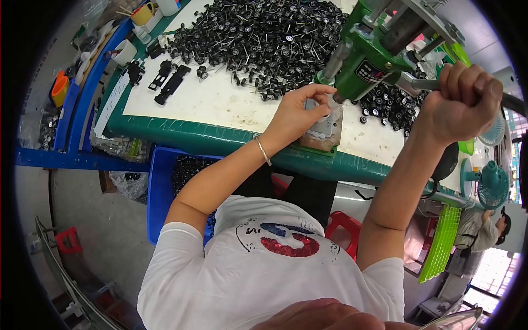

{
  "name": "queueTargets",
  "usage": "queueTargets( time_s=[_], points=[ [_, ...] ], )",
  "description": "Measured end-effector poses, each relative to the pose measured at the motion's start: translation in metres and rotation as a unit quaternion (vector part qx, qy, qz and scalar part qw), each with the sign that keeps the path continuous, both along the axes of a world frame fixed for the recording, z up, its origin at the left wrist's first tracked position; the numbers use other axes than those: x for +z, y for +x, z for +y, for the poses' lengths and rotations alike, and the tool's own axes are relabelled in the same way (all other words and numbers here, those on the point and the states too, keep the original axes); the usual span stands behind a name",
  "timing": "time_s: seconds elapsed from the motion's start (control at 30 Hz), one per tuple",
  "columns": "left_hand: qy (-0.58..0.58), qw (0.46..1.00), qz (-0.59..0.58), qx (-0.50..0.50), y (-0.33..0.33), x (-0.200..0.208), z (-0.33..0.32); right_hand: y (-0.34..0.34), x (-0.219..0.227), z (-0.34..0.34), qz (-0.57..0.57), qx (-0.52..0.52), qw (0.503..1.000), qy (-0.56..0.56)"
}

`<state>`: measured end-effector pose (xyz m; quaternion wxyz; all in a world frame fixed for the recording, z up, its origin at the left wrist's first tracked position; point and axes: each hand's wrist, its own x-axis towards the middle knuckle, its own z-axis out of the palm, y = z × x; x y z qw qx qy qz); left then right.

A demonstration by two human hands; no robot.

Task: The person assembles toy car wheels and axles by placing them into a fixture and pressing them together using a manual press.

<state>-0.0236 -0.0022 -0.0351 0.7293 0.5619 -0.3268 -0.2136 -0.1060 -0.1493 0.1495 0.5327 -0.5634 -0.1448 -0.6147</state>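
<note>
A green hand press [360,77] stands at the table's front edge, its ram pointing down at a small fixture block [322,142]. My left hand [305,110] is closed in a pinch right under the ram, over the fixture; what sits between thumb and fingers is too small and covered to make out. Raised at the right, my right hand [459,102] is wrapped round the press's metal lever [426,84]. Beyond the press spreads a large heap of small black toy wheels [258,41], many with thin metal axles. More wheels [385,107] lie between the press and my right forearm.
Black plastic chassis parts [172,83] lie at the left of the white tabletop. A blue bin [154,203] with small black parts stands below the table's green edge [181,130]. At the far right are a teal fan [492,186], a green crate [440,242] and another person [478,236].
</note>
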Motion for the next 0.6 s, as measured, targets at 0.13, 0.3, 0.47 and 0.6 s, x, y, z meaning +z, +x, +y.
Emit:
queueTargets(
  time_s=[0.13, 0.3, 0.47, 0.6],
  points=[
    [0.037, 0.998, -0.058, -0.011, 0.008, -0.002, -0.003, 0.021, 0.022, -0.002, 0.117, -0.065, 0.985, 0.111],
    [-0.097, 0.983, 0.156, 0.001, 0.019, -0.009, 0.003, 0.051, 0.007, -0.094, 0.23, 0.13, 0.956, 0.128],
    [-0.019, 0.985, 0.133, 0.108, 0.062, -0.022, 0.064, 0.034, -0.027, -0.077, 0.23, 0.158, 0.956, 0.089],
    [0.256, 0.954, -0.102, 0.121, 0.064, -0.009, 0.075, 0.004, -0.058, -0.064, 0.242, 0.016, 0.956, 0.168]
  ],
)
